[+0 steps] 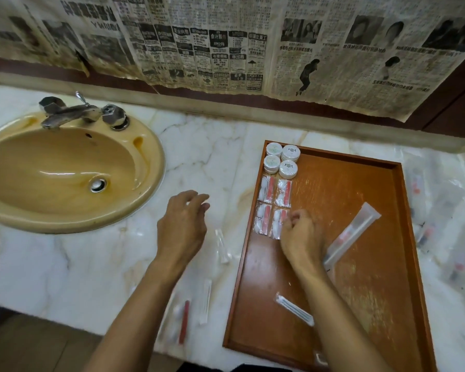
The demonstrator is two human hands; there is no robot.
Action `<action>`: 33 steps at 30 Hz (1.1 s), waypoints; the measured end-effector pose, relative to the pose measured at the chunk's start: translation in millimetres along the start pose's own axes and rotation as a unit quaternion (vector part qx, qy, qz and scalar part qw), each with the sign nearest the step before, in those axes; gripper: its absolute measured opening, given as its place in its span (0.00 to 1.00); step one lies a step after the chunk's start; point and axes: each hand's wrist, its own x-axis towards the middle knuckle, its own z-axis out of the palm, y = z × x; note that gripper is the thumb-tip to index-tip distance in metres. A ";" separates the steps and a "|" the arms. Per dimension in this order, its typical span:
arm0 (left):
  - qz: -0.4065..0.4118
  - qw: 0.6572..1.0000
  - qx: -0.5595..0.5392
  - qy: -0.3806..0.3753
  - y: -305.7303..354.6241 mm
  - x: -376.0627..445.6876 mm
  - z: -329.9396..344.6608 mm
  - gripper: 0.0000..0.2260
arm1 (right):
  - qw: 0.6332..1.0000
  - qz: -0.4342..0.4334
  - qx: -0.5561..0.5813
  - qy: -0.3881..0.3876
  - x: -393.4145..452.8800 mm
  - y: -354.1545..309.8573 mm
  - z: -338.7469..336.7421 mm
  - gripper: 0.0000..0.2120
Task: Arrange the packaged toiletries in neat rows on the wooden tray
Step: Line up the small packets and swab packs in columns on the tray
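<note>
The near rim of the rectangular brown wooden tray [255, 347] is seen closest to the camera, resting on the white veined marble counter [91, 264]. On its scratched floor, a slim clear-wrapped packet [294, 308] lies askew near the front, and a long clear plastic sleeve with a red-tipped item inside [352, 233] lies diagonally toward the middle. At the far left corner four round white wrapped soaps [281, 161] are set in a two-by-two block, and just in front of them four small clear packets with red and white contents [273, 208] are laid in two rows of two. The right hand [301, 237] is held over the nearest right packet of that block, fingers curled together on its edge; whether it is truly pinched cannot be told. The left hand [183, 226] is held above the counter, fingers loosely apart and gripping nothing. More clear packets [222, 247] lie on the counter left of the tray, and a blurred heap of others [440, 224] is seen to its right. A tan oval sink [73, 170] is set into the counter at left.
</note>
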 end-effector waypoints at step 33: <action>-0.415 0.900 -0.052 -0.124 -99.2 -146.5 -48.6 0.07 | 0.853 -0.357 -0.212 -0.315 -158.7 -53.6 72.2 0.17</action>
